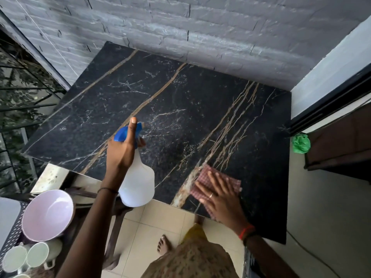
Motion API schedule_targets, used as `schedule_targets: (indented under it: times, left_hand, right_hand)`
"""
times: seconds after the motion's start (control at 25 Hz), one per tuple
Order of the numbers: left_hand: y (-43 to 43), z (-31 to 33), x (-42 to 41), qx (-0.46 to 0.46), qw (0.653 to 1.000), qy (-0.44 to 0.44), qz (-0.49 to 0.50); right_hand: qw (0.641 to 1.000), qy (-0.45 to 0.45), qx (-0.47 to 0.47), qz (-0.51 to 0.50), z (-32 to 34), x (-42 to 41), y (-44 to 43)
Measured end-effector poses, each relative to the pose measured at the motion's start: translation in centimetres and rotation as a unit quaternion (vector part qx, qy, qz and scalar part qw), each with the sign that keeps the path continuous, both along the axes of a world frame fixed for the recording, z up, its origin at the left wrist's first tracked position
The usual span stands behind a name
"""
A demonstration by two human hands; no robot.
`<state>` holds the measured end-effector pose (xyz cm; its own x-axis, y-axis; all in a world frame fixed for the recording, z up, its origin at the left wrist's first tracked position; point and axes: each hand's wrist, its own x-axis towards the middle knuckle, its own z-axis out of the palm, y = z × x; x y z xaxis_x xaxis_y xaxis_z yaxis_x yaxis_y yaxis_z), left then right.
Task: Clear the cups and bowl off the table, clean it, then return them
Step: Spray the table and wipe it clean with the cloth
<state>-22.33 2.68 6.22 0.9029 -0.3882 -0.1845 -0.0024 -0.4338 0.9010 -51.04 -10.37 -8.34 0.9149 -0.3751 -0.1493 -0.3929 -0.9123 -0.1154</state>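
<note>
Off the tabletop (pixel 180 109) at eight o'clock, the bowl (pixel 48 213) and cups (pixel 15 258) sit on a low surface beside it, apparently moved there to stay clear of the spray. At the near edge the left grip (pixel 120 151) is clamped round the neck of the spray bottle (pixel 138 183), its nozzle aimed toward twelve o'clock over bare marble, probably to wet it. At five o'clock the right grip (pixel 222 195) lies spread flat, pressing the checked cloth (pixel 204 173) down, ready to wipe.
</note>
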Motion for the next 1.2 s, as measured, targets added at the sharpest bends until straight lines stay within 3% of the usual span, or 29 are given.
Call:
schedule_targets:
  times: [0.16, 0.24, 0.44, 0.56, 0.68, 0.92, 1.08, 1.2]
  left_hand:
    - [3.8, -0.1, 0.8, 0.012, 1.0, -0.003, 0.005]
    - [5.8, -0.3, 1.3, 0.019, 1.0, -0.007, 0.004]
    - [9.7, -0.7, 2.5, 0.026, 1.0, -0.011, 0.011]
    - [10.8, -0.7, 2.8, 0.028, 1.0, -0.005, 0.013]
    - [11.2, -0.3, 3.3, 0.023, 0.999, -0.002, 0.026]
    - [10.9, 0.3, 5.4, 0.011, 1.0, -0.004, 0.022]
    - [10.4, 0.9, 7.4, 0.002, 0.998, 0.002, 0.068]
    - [10.8, 0.3, 9.8, 0.004, 0.998, 0.002, 0.055]
  right_hand:
    - [0.99, 0.026, -0.003, -0.135, -0.6, 3.9, -4.6]
    - [0.988, 0.034, -0.009, -0.151, -0.6, 8.9, -4.4]
    - [0.997, 0.046, 0.023, -0.057, -0.3, 19.2, 2.4]
    - [0.999, 0.033, 0.009, 0.037, -0.8, 17.8, 7.9]
    - [0.998, 0.004, -0.009, 0.063, -1.3, 12.4, 9.9]
    - [0.999, 0.048, -0.012, -0.013, -0.9, 7.2, 0.9]
    - [0.991, 0.053, -0.006, -0.123, -0.7, 13.3, -5.3]
    - [0.988, 0.052, 0.001, -0.146, -0.3, 20.3, -5.9]
